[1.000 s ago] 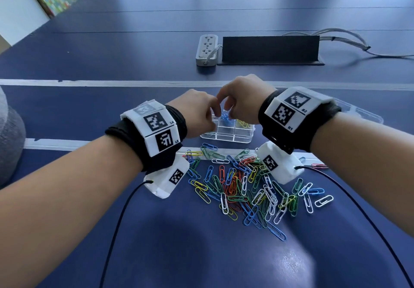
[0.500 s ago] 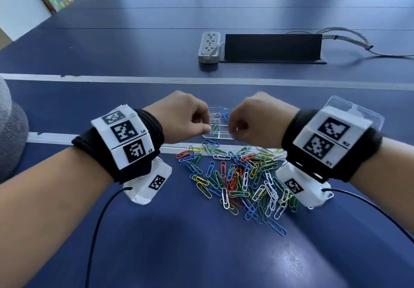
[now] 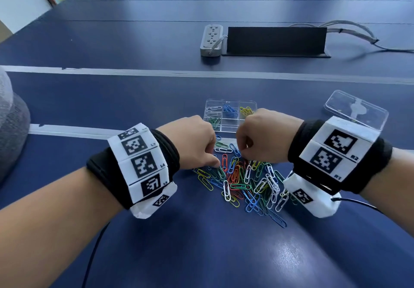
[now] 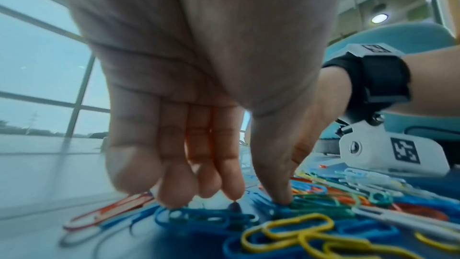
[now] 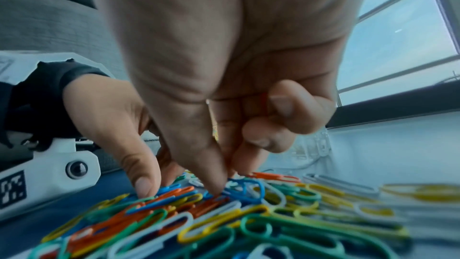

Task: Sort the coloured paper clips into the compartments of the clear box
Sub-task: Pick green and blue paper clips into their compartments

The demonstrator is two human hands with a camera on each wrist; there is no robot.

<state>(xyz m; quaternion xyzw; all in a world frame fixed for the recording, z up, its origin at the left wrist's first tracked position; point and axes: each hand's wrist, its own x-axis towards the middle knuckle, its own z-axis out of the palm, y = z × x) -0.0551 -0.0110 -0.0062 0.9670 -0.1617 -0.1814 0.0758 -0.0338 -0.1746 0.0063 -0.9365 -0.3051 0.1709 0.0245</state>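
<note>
Nearest: loose pile of coloured paper clips (image 3: 244, 180) on the blue desk (image 3: 201, 254). Left hand (image 3: 197, 142) over the pile's left edge; the left wrist view shows fingers straight down, thumb tip (image 4: 281, 198) pressing a green clip (image 4: 321, 198), nothing lifted. Right hand (image 3: 259, 137) over the pile's far side; the head view shows only its knuckles, while the right wrist view shows thumb and forefinger closing on a blue clip (image 5: 246, 186), the outer fingers (image 5: 286, 106) curled in. Whether it is gripped, cannot tell. Beyond the hands: clear box (image 3: 230, 128), with white, blue, yellow and green clips in separate compartments. Its lid (image 3: 356, 108) lies well right. Farthest: power strip (image 3: 211, 40).
</note>
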